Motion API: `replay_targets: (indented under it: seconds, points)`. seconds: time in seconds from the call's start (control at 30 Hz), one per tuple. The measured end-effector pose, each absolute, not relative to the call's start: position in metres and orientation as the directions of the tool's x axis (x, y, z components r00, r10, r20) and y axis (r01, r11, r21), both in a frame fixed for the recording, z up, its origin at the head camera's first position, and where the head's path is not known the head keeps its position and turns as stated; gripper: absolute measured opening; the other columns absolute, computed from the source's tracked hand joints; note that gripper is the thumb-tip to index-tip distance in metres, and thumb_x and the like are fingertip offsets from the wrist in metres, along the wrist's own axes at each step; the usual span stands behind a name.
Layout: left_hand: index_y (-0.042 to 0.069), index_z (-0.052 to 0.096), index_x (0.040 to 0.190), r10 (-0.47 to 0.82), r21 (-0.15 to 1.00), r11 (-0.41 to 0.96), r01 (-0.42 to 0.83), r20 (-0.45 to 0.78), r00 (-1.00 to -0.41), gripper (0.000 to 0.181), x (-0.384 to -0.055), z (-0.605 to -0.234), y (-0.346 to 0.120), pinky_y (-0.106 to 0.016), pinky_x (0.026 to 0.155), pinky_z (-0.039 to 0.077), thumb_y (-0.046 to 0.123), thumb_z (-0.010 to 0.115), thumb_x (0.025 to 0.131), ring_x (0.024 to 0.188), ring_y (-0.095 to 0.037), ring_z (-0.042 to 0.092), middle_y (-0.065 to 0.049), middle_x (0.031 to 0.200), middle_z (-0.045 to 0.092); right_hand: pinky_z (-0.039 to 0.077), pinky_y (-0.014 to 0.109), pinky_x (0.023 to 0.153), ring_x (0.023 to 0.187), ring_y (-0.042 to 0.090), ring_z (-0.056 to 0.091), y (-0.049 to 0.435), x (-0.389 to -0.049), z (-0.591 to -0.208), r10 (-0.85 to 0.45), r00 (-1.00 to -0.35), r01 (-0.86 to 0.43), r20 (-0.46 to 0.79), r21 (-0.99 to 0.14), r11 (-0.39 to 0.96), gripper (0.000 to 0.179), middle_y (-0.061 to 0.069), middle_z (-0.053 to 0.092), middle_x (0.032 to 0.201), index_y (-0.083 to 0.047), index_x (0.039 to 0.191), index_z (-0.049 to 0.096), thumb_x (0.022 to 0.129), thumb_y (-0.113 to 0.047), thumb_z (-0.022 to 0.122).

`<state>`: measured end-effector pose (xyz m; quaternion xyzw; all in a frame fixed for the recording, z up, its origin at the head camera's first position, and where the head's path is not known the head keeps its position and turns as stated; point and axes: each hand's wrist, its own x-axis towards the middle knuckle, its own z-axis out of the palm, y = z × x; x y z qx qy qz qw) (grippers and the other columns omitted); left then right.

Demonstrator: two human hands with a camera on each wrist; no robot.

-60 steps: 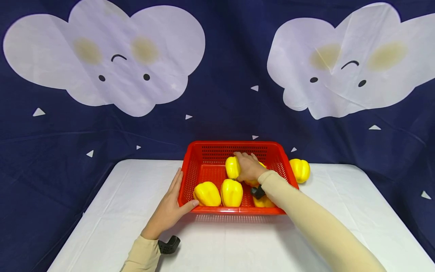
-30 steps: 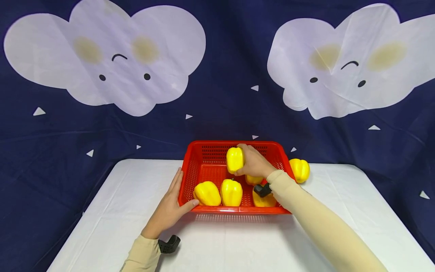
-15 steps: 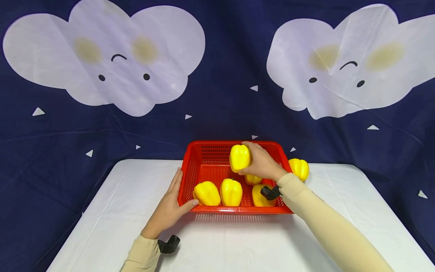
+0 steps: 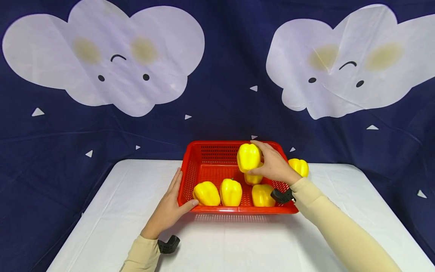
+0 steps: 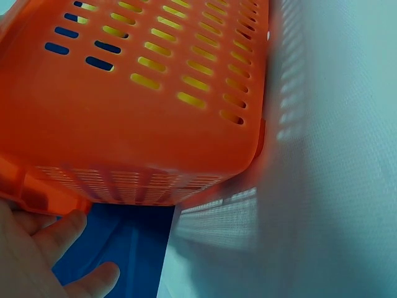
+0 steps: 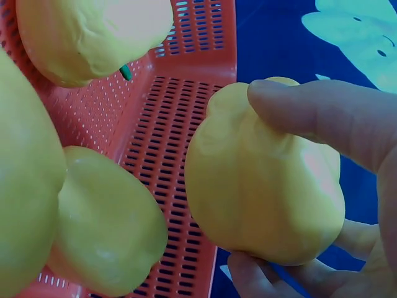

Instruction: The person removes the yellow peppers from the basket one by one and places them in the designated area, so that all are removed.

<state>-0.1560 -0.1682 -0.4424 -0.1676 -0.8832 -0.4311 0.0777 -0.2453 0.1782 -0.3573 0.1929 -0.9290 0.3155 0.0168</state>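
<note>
My right hand (image 4: 273, 164) holds a yellow bell pepper (image 4: 249, 158) between thumb and fingers, raised over the back right of the red basket (image 4: 210, 172). In the right wrist view the thumb lies on one side of this pepper and fingers on the other. Under it sits another yellow pepper (image 4: 253, 179), partly hidden. Along the basket's front lie three more: a tilted pepper (image 4: 206, 193), an upright pepper (image 4: 231, 192) and a pepper (image 4: 263, 195) at right. My left hand (image 4: 168, 211) rests against the basket's left side, fingers extended, thumb on the front rim.
One yellow pepper (image 4: 299, 167) lies on the white table (image 4: 217, 245) outside the basket, at its right, partly behind my right wrist. Behind the table hangs a dark blue cloth (image 4: 231, 75) with clouds printed on it.
My right hand has lifted the pepper from the basket's inside and carried it up and to the right, uncovering the pepper beneath. My left hand stays at the basket's left side.
</note>
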Motion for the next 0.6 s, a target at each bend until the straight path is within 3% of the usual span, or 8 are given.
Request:
replay_targets:
  seconds: [0.6]
  points:
    - [0.004,0.011,0.161,0.231,0.733,0.573,0.367,0.285,-0.930,0.101,-0.156,-0.443,-0.168,-0.059,0.115,0.026,0.040,0.073,0.090,0.150,-0.035,0.022,-0.006,0.169,0.004,0.046,0.061,0.100,0.122,0.037,0.052,0.216,-0.231,-0.355,-0.338,-0.925,-0.372,0.173,-0.589,0.717,0.100,0.018,0.043,0.149,-0.010,0.155,0.033,0.073,-0.024,0.088]
